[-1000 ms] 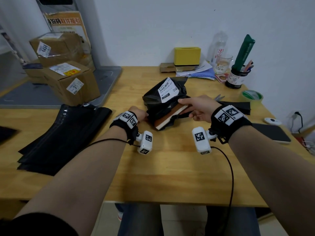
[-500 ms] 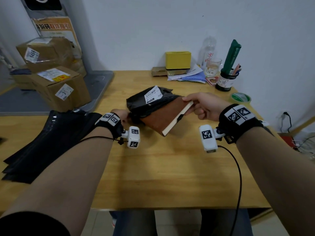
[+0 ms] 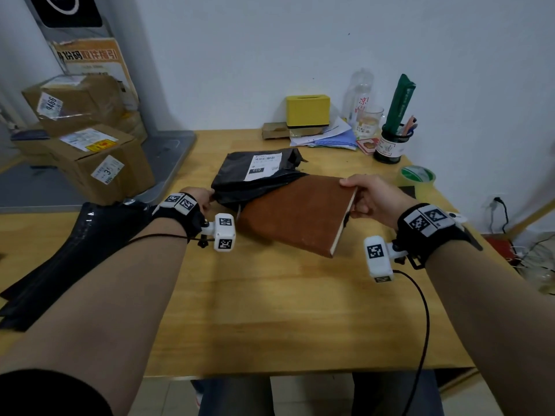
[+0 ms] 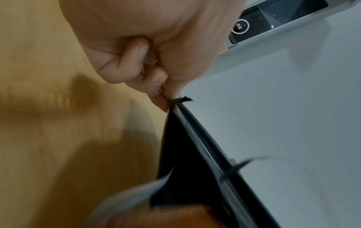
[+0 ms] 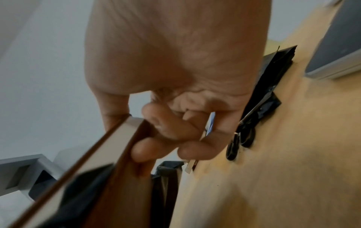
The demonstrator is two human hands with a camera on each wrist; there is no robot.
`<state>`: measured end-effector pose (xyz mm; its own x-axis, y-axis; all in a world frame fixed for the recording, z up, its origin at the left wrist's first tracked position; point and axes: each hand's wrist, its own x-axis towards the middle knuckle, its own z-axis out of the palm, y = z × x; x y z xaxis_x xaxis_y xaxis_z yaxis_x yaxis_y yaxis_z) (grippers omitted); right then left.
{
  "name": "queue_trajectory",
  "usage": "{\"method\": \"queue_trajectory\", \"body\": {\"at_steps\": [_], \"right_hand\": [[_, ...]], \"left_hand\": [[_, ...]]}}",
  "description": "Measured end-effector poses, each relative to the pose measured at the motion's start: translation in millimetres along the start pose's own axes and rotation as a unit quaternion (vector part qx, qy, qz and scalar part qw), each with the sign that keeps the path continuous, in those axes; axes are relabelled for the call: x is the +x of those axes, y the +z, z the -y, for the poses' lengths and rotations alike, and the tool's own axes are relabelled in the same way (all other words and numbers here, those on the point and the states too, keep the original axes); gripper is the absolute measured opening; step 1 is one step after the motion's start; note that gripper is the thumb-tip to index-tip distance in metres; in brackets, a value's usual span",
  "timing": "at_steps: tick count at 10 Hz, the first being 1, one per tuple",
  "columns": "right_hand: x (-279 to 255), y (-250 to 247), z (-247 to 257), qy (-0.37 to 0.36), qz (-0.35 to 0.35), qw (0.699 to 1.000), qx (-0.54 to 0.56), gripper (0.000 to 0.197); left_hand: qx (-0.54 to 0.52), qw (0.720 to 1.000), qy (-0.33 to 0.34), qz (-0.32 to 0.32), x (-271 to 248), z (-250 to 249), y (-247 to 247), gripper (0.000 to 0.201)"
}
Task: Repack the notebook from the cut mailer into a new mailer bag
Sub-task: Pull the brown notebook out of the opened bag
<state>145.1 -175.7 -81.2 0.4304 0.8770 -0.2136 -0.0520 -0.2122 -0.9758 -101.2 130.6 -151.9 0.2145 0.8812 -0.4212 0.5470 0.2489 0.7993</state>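
Pulling notebook (image 3: 295,214) out: our right hand (image 3: 371,199) grips its outer edge, our left hand (image 3: 204,201) pinches corner of cut mailer (image 3: 255,178) as anchor, mid-desk (image 3: 270,310). Notebook nearly free. New mailers (image 3: 69,250) wait at desk's left edge.

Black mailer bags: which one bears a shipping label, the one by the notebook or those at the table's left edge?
The crumpled black mailer pinched by the left hand carries the white label. The flat stack of mailers at the left shows none.

A parcel-handling office: labelled cardboard boxes (image 3: 90,157), stacked black mailer bags (image 3: 69,256), packing tape (image 3: 417,175), wooden desk (image 3: 285,310).
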Motion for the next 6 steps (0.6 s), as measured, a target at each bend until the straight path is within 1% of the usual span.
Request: {"method": "queue_trajectory", "body": {"at_steps": [1, 2, 3, 4, 5, 6], "right_hand": [[0.0, -0.3, -1.9, -0.002, -0.036, 0.999, 0.010, 0.026], [1.6, 0.4, -2.2, -0.001, -0.062, 0.998, 0.019, 0.023], [2.9, -4.3, -2.4, 0.000, -0.065, 0.998, 0.010, 0.025], [1.8, -10.1, -2.0, -0.003, -0.072, 0.997, -0.004, 0.025], [-1.2, -14.0, -3.4, 0.000, -0.074, 0.997, 0.002, 0.023], [-5.2, -18.7, -4.7, 0.007, -0.081, 0.996, 0.023, 0.022]], "left_hand": [[0.126, 0.992, 0.028, -0.013, -24.3, -5.6, -7.0, 0.060], [0.171, 0.985, 0.037, 0.008, -38.4, -5.8, -8.2, 0.065], [0.224, 0.973, 0.047, 0.013, -25.9, -4.4, -5.7, 0.055], [0.135, 0.989, 0.043, -0.041, -21.3, 0.5, -3.1, 0.044], [0.180, 0.981, 0.040, -0.054, -6.3, 8.5, -7.7, 0.035], [0.206, 0.977, 0.029, -0.042, 9.8, 12.1, -7.8, 0.042]]}}
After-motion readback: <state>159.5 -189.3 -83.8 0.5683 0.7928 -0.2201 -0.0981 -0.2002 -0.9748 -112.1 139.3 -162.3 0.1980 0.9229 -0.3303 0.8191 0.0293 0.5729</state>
